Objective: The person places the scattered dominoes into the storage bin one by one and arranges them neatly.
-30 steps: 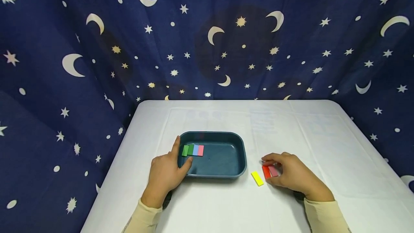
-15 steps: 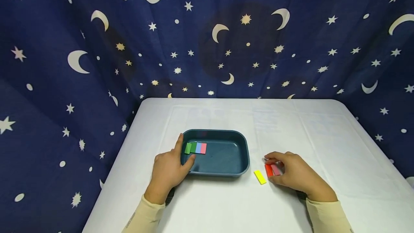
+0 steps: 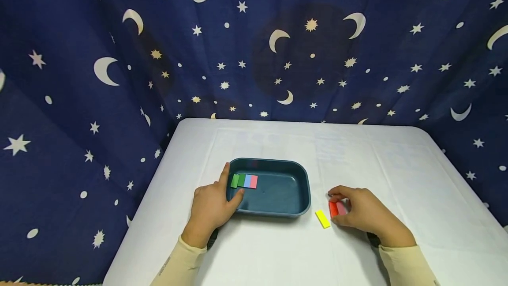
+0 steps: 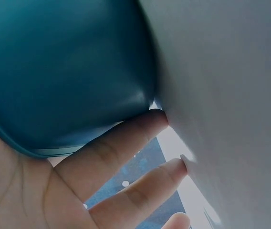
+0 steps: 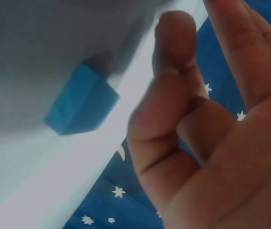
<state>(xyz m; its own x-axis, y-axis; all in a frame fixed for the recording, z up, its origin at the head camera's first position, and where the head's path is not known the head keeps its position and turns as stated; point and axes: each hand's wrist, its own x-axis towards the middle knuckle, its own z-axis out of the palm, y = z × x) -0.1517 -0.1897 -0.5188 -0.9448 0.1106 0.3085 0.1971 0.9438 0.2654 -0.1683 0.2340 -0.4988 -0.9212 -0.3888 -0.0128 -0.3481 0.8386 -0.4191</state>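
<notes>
A dark teal tray (image 3: 270, 214) stands on the white table, with a row of green, blue and pink blocks (image 3: 244, 181) at its left inside. My left hand (image 3: 212, 206) holds the tray's left side, thumb over the rim and index finger along the corner. Other fingers (image 4: 126, 143) lie against the outer wall in the left wrist view. To the right, my right hand (image 3: 365, 211) pinches a red block (image 3: 333, 209) between thumb and index finger. Beside it, a pink block (image 3: 341, 208) is partly hidden by the hand.
A yellow block (image 3: 323, 219) lies between the tray and the right hand. In the right wrist view a blue-looking block (image 5: 80, 102) rests on the table. A dark blue curtain (image 3: 238, 43) with moons and stars hangs behind the table.
The head view has shifted, so everything appears slightly farther right. Both hands keep their places at the tray and the red block, and the red block seems slightly tilted now.
</notes>
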